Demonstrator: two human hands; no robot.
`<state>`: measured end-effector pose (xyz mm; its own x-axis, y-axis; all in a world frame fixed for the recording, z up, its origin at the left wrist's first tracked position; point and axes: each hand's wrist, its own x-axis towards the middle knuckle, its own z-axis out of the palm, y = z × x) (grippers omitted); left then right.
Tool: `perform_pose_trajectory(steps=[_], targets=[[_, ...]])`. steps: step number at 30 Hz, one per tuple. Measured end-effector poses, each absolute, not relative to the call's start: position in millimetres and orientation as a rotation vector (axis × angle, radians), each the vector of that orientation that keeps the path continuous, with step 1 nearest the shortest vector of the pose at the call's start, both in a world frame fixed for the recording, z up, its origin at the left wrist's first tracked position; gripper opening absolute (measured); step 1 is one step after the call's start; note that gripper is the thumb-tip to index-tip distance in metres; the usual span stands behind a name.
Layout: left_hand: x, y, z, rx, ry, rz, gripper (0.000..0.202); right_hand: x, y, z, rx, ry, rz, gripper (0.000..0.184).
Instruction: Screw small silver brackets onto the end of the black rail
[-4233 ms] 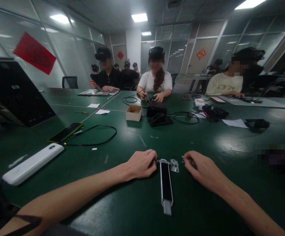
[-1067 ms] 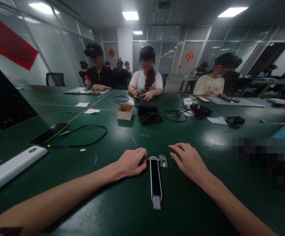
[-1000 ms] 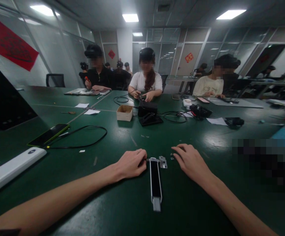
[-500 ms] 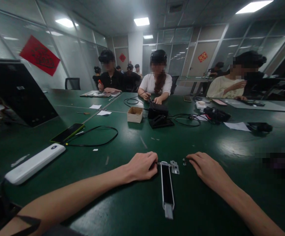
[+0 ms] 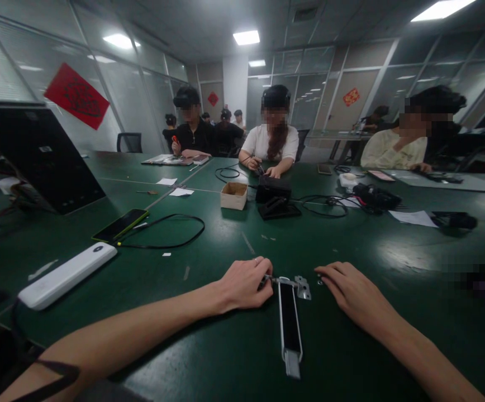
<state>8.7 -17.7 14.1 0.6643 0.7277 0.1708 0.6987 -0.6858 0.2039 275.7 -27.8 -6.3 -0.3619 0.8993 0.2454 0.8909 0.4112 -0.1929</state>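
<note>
- Worktop (image 5: 209, 352), green
- Left hand (image 5: 248, 283), gripping metal rod (image 5: 274, 279) beside long black-and-white fitting (image 5: 289, 318)
- Silver bracket (image 5: 304, 288), right of fitting
- Right hand (image 5: 351, 287), fingertips just beside small metal parts (image 5: 319, 282)
- Open box (image 5: 233, 201), far

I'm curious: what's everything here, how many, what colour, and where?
Narrow device: 1, black with white edges, front centre
Metal bracket: 1, silver, by the device's far end
Small metal bits: count unclear, silver, right of the bracket
Open box: 1, cream, mid-table
Boxy unit: 1, black, right of the box
Phone: 1, black with green edge, left
Cables: several, black, about the table
Oblong bar: 1, white, front left
Large panel: 1, black, far left
Papers: at least 4, white, mid-table
Posters: at least 3, red, background
Tabletop: 1, green, throughout
People opposite: 3, black, white and cream tops; more behind
Left hand: 1, bare, curled around a metal part
Right hand: 1, bare, beside the small metal bits
</note>
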Motion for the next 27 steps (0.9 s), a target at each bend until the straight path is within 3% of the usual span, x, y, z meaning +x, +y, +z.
perform_pose_trajectory(steps=[19, 27], targets=[[8, -18, 13, 2.787, 1.179, 0.486, 0.013, 282, -23, -15, -1.592, -2.268, -0.044, 0.035], [5, -21, 6, 2.871, 1.011, 0.851, 0.017, 269, -31, -1, -1.366, -2.144, -0.059, 0.029]])
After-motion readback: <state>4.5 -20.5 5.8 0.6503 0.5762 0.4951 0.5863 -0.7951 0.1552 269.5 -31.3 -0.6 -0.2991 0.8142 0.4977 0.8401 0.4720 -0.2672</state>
